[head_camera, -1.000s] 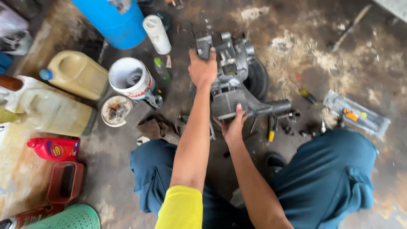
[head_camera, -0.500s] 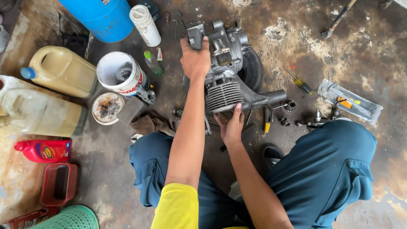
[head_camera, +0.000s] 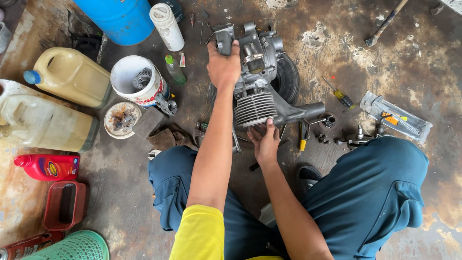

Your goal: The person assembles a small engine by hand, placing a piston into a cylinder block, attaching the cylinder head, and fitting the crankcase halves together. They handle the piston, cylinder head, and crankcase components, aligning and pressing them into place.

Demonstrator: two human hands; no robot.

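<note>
Both hands are on the grey metal engine block with cooling fins (head_camera: 257,82), which stands on the stained concrete floor (head_camera: 365,67) between my knees, partly over a black rubber tyre (head_camera: 288,77). I note the left hand (head_camera: 224,65) curled closed over the block's upper left corner, fingers wrapped on a protruding part, the forearm stretched straight forward from a yellow sleeve (head_camera: 199,233). The right hand (head_camera: 264,142) lies lower, fingers loosely spread and pressed up against the underside of the finned cylinder, grasping nothing that I can make out; its forearm angles in from the lower right.

Left of the block stand a white plastic bucket (head_camera: 137,79), a small green bottle (head_camera: 174,70) and a yellowish plastic jug (head_camera: 67,74). A yellow-handled screwdriver (head_camera: 339,94) lies to the right, well apart from both hands.
</note>
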